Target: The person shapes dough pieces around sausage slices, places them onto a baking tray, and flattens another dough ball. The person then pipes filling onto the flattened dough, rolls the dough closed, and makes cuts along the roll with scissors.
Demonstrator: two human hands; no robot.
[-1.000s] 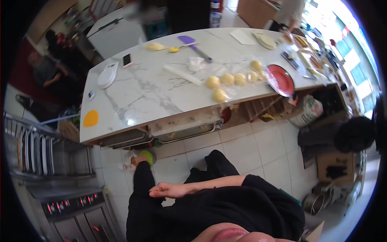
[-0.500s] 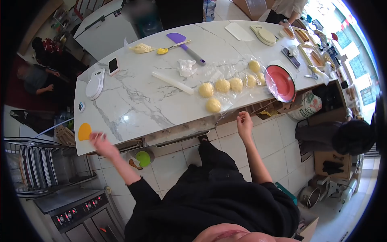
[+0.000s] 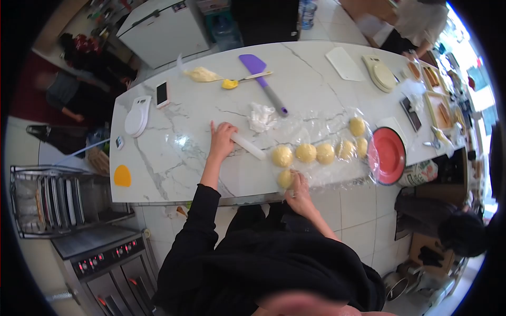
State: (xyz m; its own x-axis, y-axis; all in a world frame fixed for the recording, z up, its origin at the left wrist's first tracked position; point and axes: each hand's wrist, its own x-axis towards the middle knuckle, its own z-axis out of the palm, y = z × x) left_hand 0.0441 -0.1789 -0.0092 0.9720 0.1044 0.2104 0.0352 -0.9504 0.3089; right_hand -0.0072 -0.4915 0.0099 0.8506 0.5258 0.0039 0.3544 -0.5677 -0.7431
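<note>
My left hand (image 3: 222,141) is closed over the left end of a white rolling pin (image 3: 250,147) lying on the marble counter. At the counter's near edge, my right hand (image 3: 299,192) has its fingers and thumb around the side of the nearest yellow dough ball (image 3: 285,179). Several more dough balls sit just beyond it, including one dough ball (image 3: 282,156) close to the pin's right end. Clear plastic film (image 3: 337,174) lies over and around the row of dough balls.
A red plate (image 3: 389,156) stands right of the dough. Beyond lie a purple spatula (image 3: 253,64), crumpled plastic (image 3: 261,117) and a piping bag (image 3: 202,75). A white scale (image 3: 137,117), phone (image 3: 162,94) and orange scraper (image 3: 122,176) are leftward. Other people stand at far left and far right.
My left hand has moved right from near the orange scraper onto the rolling pin. My right hand has moved left to the nearest dough ball. The camera view has shifted.
</note>
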